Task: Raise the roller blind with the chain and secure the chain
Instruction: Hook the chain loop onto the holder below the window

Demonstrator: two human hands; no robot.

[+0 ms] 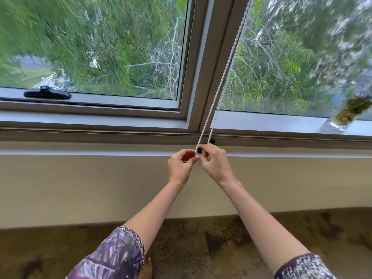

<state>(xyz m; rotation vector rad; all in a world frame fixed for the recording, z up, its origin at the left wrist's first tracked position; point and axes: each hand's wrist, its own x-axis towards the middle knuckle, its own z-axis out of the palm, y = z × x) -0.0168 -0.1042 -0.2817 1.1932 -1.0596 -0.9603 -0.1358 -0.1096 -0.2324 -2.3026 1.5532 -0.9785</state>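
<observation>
Left hand (pixel 181 165): fingers curled, thumb and fingertips pinching the lower end of the bead chain (pixel 220 83) just under the sill edge. Right hand (pixel 214 162): fingers bent and pressed together over a small dark and clear fitting (pixel 201 151) at the chain's foot, touching the left hand. Patterned sleeves (pixel 112 256) at both elbows.

Mottled brown carpet (pixel 201 238) below; plain beige wall (pixel 80 178) behind the hands.

Bead chain: white, two strands close together, taut; long axis runs from the hands up and to the right along the window mullion (pixel 203 63) to the top edge.

Black window latch (pixel 47 94) on the left sash. Glass jar (pixel 346 113) on the sill (pixel 271 122), far right. Blurred trees (pixel 100 47) outside.
</observation>
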